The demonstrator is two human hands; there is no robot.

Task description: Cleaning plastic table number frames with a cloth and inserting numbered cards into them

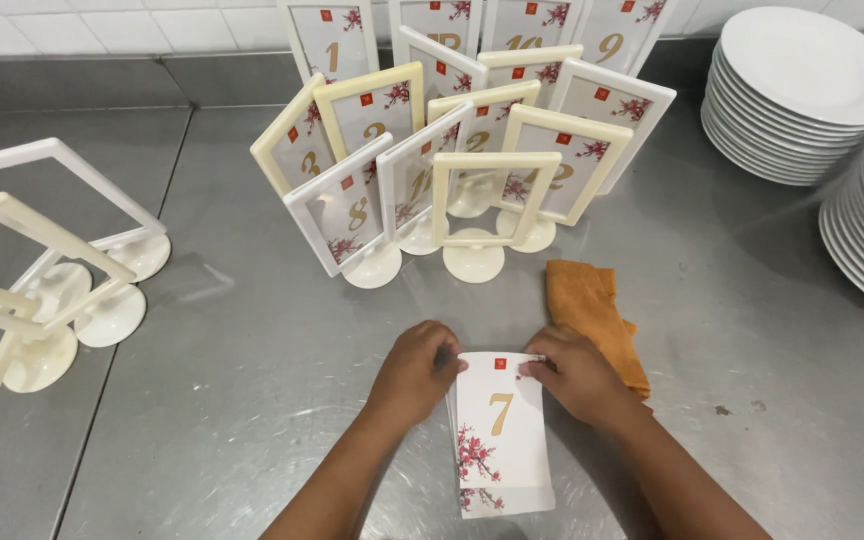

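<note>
A white card [501, 430] with a gold numeral and red blossom print lies on the steel counter [252, 350], on top of a small stack of similar cards. My left hand [414, 372] pinches its top left corner. My right hand [577, 375] pinches its top right corner. Just beyond the card stands an empty cream frame stand [480, 205] on a round foot. Behind it is a cluster of several cream and white frame stands [452, 120] that hold numbered cards.
A folded orange cloth [592, 310] lies right of my right hand. Several empty frame stands [47, 270] stand at the left. Two stacks of white plates [802, 90] sit at the back right, near the tiled wall.
</note>
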